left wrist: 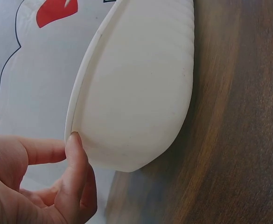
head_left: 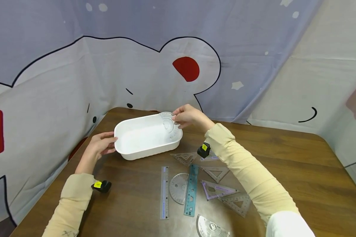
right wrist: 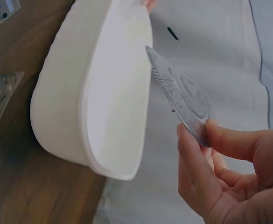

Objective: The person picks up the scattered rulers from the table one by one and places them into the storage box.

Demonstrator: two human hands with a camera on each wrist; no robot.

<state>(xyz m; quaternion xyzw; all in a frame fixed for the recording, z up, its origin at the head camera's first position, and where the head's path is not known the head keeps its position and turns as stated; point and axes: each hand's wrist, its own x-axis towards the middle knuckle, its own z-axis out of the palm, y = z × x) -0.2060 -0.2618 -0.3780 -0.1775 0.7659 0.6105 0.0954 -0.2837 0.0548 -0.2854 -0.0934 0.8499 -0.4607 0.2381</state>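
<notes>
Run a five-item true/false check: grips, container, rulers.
1. The right grip pinches a clear protractor. True.
2. The left grip holds the white container by one end. True.
3. A teal ruler lies on the wooden table. True.
4. The pinched protractor lies on the wooden table. False: the right grip holds it up.
5. The white container is heaped with rulers. False: no ruler shows inside it.

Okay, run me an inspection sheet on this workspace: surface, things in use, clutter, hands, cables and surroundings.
Surface: brown wood-grain table.
Things in use: white tub; clear protractor held near the tub's right end.
Clutter: teal ruler, clear ruler, two other protractors, several set squares.
Hands: left hand pinches the tub's rim; right hand pinches the protractor.
Cables: nothing seen.
Surroundings: cartoon-patterned cloth behind the table.
</notes>
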